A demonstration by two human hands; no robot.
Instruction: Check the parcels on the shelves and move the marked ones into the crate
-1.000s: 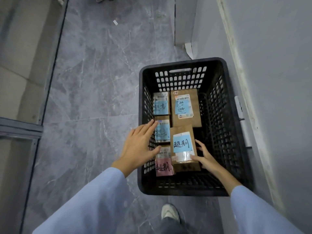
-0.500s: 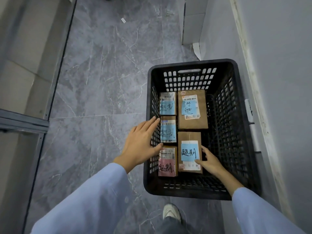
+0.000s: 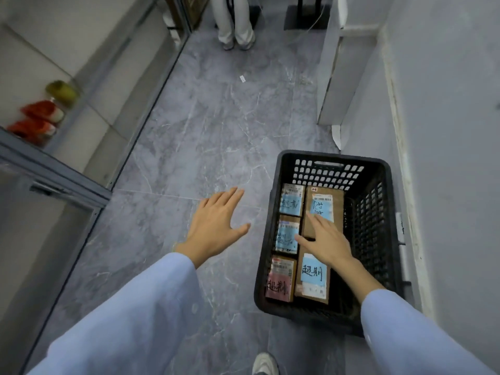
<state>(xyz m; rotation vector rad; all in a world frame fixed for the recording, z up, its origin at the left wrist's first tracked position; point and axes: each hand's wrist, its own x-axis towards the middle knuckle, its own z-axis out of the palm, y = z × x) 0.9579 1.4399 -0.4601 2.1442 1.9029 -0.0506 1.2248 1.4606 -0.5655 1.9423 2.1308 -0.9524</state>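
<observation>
We see the right hand (image 3: 326, 240) spread flat and low inside the crate (image 3: 370, 212), its grip empty. The fingers reach over the far-right parcel (image 3: 336, 207), but we cannot tell whether they touch it. The left hand (image 3: 216, 224) hangs over the floor (image 3: 203, 131) just left of the crate, fingers straight and apart, its grip empty too.

Five parcels lie flat in the crate, each with a handwritten note. The far-left parcel (image 3: 290, 201), middle-left parcel (image 3: 287, 235) and near-right parcel (image 3: 312, 277) carry blue notes like the far-right one, and the near-left parcel (image 3: 281, 280) carries a pink one. We judge the latest drop finished and both hands free for the next check. How many marked parcels remain we cannot say.

The shelves (image 3: 54, 171) run along the left, showing only red packets (image 3: 40, 120) and something greenish. The crate sits close to the right wall (image 3: 446, 131). Another person's legs (image 3: 235, 23) stand at the far end of the aisle, which we think could crowd a walk that way.
</observation>
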